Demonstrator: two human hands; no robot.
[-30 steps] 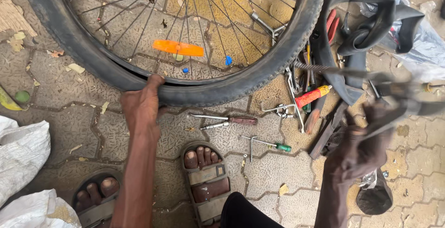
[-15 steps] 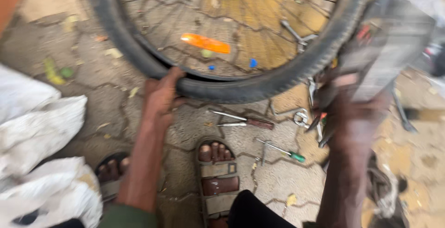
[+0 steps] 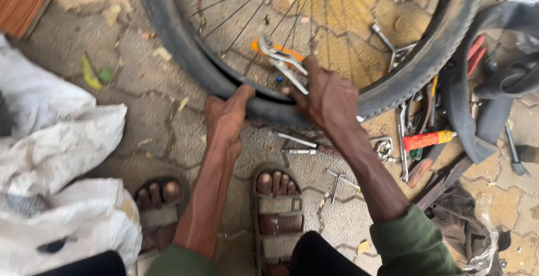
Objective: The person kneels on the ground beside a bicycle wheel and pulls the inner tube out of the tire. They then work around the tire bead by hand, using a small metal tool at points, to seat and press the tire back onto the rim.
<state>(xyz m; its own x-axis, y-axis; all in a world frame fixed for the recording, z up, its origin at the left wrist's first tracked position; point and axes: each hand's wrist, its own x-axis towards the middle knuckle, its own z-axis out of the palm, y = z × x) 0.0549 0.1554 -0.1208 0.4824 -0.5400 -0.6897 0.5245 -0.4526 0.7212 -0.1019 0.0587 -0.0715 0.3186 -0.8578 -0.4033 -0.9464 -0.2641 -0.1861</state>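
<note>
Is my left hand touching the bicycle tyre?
Touching. The head view shows the left hand with its thumb and fingers wrapped around the black tyre at the wheel's lower edge.

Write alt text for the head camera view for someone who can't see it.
Two hands grip a bicycle tyre lying on paving: the left hand holds its edge, and the right hand presses a metal lever at the rim. Loose tools lie to the right, sandalled feet below.

Worn on the head, looking steeply down and slightly forward, close above both forearms, the sandalled feet (image 3: 278,208), the paved ground (image 3: 157,113) and the near arc of a bicycle wheel (image 3: 191,57).
</note>
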